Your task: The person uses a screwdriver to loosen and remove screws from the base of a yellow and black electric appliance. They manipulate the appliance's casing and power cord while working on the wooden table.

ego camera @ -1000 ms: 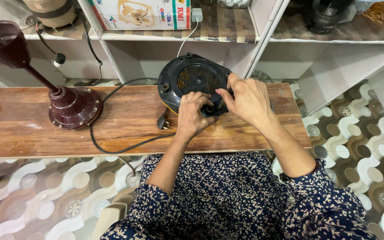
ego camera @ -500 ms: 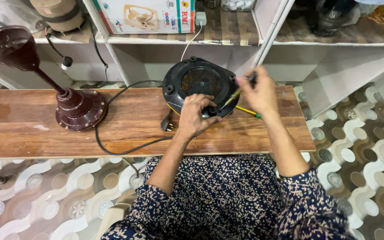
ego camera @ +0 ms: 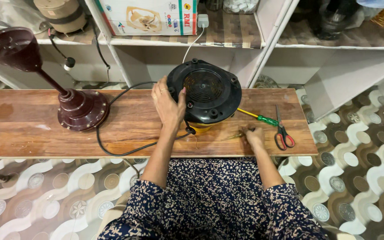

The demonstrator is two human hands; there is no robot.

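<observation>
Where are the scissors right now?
In the head view, the scissors lie on the wooden board near its right end, beside the green-handled screwdriver and just right of the right hand.

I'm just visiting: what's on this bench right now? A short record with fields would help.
Surface: long wooden board
Left hand: resting on the side of the black round appliance
Right hand: on the board, touching a small tool, too small to identify
Nearby tools: green-handled screwdriver, red-handled scissors
Also on board: maroon stand, black cord
</observation>
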